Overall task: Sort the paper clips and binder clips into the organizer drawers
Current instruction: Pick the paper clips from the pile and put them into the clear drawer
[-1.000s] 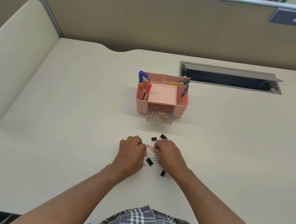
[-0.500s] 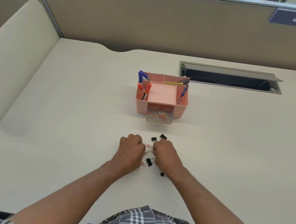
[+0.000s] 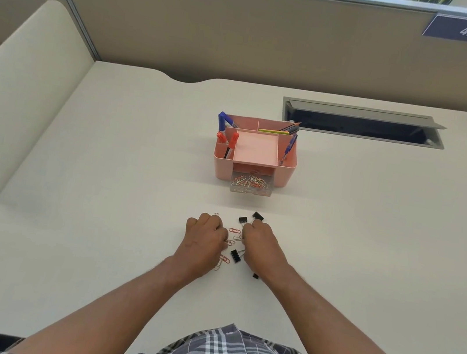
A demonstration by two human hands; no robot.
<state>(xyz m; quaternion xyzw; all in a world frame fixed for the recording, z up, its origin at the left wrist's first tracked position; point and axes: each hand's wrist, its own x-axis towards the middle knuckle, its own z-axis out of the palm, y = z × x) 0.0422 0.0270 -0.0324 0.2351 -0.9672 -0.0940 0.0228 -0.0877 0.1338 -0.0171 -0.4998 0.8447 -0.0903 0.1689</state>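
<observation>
Pink organizer (image 3: pixel 254 161) stands on the desk (image 3: pixel 102 186), its clear drawer (image 3: pixel 250 186) pulled out at the front and holding paper clips. Loose paper clips (image 3: pixel 234 231) and black binder clips (image 3: pixel 235 256) lie scattered on the desk, in front of the organizer. Left hand (image 3: pixel 203 241) and right hand (image 3: pixel 261 247) rest knuckles-up on this scatter, fingers curled under. Whether either hand holds a clip cannot be told. Two binder clips lie just beyond the right hand, toward the organizer.
</observation>
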